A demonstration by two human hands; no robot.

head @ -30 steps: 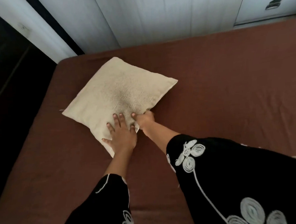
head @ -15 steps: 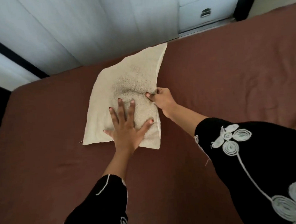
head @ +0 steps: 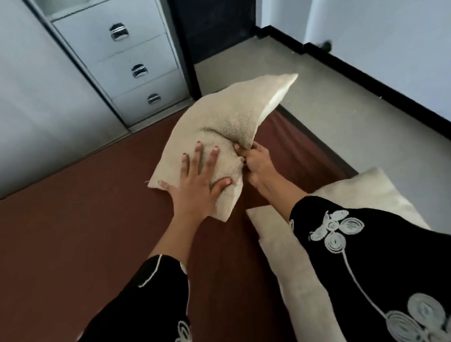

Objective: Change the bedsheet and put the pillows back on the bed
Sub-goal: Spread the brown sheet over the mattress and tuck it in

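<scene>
Over the brown bedsheet, left grip is pressing flat, fingers spread, on the cream pillow, which is tilting half-raised near the bed's corner. Right grip is pinching its edge: thin pinch, probably risking a slip floorward or onto the second pillow.

Dim, bluish daylight, brightest on wall at right. Soft shadow under pillow. Slight motion blur on its raised corner. Wide-angle bending of drawers toward left edge. Overall softness, low detail.
</scene>
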